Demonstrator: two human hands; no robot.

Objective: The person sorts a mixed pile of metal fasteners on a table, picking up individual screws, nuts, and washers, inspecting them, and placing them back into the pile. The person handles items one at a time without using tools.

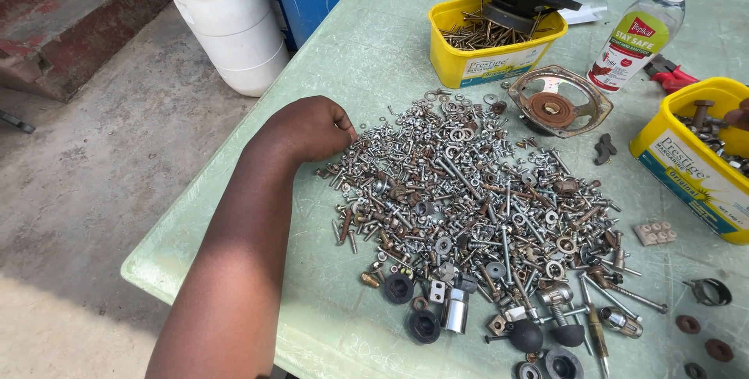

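Left hand fingers curl under, hidden; right hand & yellow tub cut off at edge.

A wide heap of mixed screws, nuts and washers, some bright, some rusted, is seen spread loosely across the green bench, touched at its upper-left edge.
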